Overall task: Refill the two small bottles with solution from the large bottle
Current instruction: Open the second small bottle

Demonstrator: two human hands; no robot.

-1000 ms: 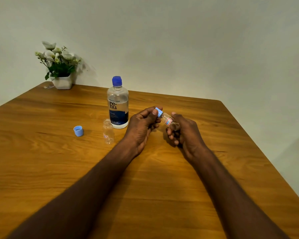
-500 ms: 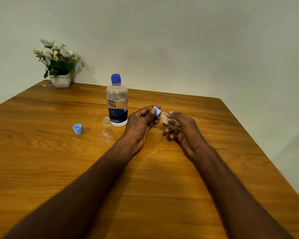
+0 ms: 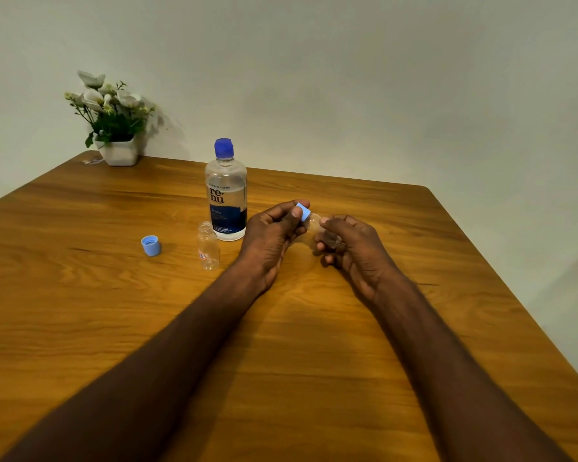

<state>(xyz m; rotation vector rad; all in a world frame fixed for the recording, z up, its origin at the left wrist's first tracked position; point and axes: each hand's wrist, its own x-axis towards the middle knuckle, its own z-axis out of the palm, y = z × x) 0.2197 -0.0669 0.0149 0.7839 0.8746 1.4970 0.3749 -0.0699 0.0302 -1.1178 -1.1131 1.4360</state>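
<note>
The large clear solution bottle with a dark blue cap stands upright at the table's middle back. Just in front of it an uncapped small clear bottle stands upright, and its light blue cap lies to the left. My right hand holds the second small bottle tilted to the left, above the table. My left hand pinches that bottle's light blue cap between thumb and fingers. The bottle's body is mostly hidden by my right fingers.
A white pot of artificial flowers stands at the far left corner of the wooden table. The table's right edge runs diagonally close to my right arm. A plain wall lies behind.
My right hand has turned the small bottle, so its red label no longer shows. Both hands stay together at the cap. The view has shifted slightly.
</note>
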